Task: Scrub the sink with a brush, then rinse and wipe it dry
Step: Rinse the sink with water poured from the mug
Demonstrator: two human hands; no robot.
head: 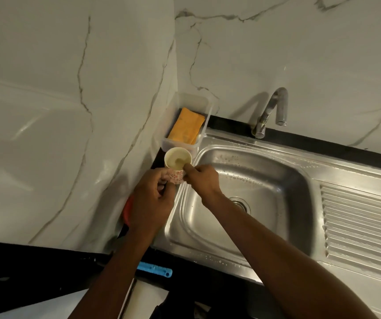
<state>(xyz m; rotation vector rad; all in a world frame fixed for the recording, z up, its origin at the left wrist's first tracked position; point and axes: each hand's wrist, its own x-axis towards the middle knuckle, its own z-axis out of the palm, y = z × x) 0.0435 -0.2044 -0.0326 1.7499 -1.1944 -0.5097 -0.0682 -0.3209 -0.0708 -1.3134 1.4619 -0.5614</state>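
Left hand (152,199) grips a paper cup (178,161) just beside the steel sink (254,203); right hand (202,178) pinches something small dipped in its pale liquid; scrubbing, rinsing and wiping all seem left to do; orange cloth (186,128) lies folded in a tub (194,100) behind.

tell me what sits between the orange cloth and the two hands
The paper cup, gripped by the left hand, seen in the head view.

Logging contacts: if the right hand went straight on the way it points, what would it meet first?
The paper cup, gripped by the left hand; the right hand points into it, fingertips at its rim. Behind that, probably the clear tub, depth unclear.
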